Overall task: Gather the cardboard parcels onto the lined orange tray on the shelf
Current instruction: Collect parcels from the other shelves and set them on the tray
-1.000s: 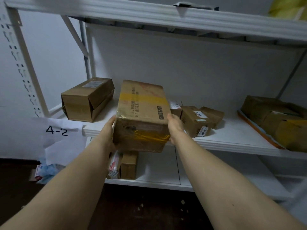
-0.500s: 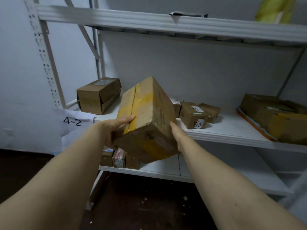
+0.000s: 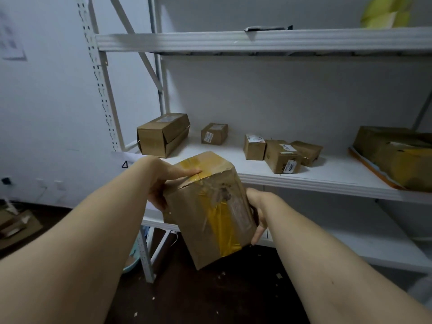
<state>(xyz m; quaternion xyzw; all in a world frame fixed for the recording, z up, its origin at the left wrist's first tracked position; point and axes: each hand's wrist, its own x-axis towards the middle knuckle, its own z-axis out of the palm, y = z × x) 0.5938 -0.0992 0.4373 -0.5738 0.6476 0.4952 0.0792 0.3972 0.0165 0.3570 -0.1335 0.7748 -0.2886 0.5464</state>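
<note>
I hold a large cardboard parcel with yellow tape [image 3: 210,206] in front of the shelf, tilted with one end up. My left hand [image 3: 163,181] grips its upper left edge and my right hand [image 3: 257,211] grips its right side. The orange tray [image 3: 371,169] lies at the right end of the middle shelf and carries big parcels [image 3: 397,155]. On the same shelf sit a long box [image 3: 162,134] at the left, a small box [image 3: 214,134] behind, and a cluster of small labelled boxes [image 3: 281,155] in the middle.
The white middle shelf board [image 3: 327,174] has bare surface between the cluster and the tray. An upper shelf [image 3: 257,40] overhangs. A lower shelf [image 3: 374,249] sits below. The white upright post [image 3: 102,90] stands at the left. Flattened cardboard [image 3: 16,225] lies on the dark floor.
The taped parcel has come off the shelf, lowered towards me and tipped on end in both hands. The view has shifted, uncovering a small box behind where it stood.
</note>
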